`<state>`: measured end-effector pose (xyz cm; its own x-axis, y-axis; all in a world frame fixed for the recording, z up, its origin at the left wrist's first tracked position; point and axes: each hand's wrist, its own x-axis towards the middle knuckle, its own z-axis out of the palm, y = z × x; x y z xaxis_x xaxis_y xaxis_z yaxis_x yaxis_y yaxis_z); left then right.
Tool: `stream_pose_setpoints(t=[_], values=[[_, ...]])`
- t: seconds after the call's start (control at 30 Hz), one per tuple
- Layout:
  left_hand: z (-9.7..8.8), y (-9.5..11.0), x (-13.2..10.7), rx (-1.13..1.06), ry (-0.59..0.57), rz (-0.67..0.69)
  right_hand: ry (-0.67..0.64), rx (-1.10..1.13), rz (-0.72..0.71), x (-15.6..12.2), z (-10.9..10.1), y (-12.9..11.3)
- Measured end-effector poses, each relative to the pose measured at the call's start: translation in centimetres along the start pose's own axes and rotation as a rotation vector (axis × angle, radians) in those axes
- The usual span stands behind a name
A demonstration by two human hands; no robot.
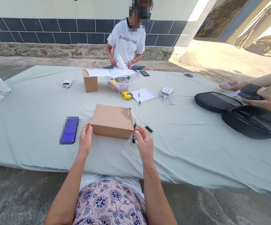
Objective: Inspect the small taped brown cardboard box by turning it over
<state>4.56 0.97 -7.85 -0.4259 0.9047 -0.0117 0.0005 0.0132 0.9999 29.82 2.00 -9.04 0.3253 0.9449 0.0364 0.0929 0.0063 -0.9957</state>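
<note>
A brown cardboard box [110, 118] lies flat on the cloth in front of me, with black scribbles at its far right corner. My left hand [86, 139] is at the box's left end, its thumb and fingers closed against the near edge. At the opposite end, the fingertips of my right hand [145, 141] meet the near right corner. Just beside these fingers lies an uncapped black marker [134, 137], partly behind the hand. Its black cap [149, 128] rests slightly to the right. A phone [70, 129] lies left of my left hand.
Beyond the box are a yellow tape measure [126, 95], paper with a pen [139, 99], a plastic basin [123, 86] and a small carton [90, 83]. A person in a white shirt [127, 40] sits opposite. At right, another person's hands hold a device near an open black case [250, 131].
</note>
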Motion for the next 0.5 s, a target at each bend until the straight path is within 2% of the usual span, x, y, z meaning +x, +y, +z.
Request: stream_pose_setpoints(t=[0.2,0.33,0.43,0.5], values=[[0.9,0.3,-0.6,-0.01,0.04,0.004,-0.025,-0.055,-0.051,-1.5,1.4,-1.4],[0.7,2.8,-1.7,-0.088,0.081,0.165,-0.01,-0.012,-0.216,-2.3,0.7,-3.8],[0.2,4.9,-2.6,-0.174,0.064,0.302,-0.017,0.055,-0.348,-2.5,-0.4,-5.9],[0.0,5.7,-3.1,-0.187,0.047,0.348,-0.015,0.076,-0.385,-2.6,-0.9,-6.7]])
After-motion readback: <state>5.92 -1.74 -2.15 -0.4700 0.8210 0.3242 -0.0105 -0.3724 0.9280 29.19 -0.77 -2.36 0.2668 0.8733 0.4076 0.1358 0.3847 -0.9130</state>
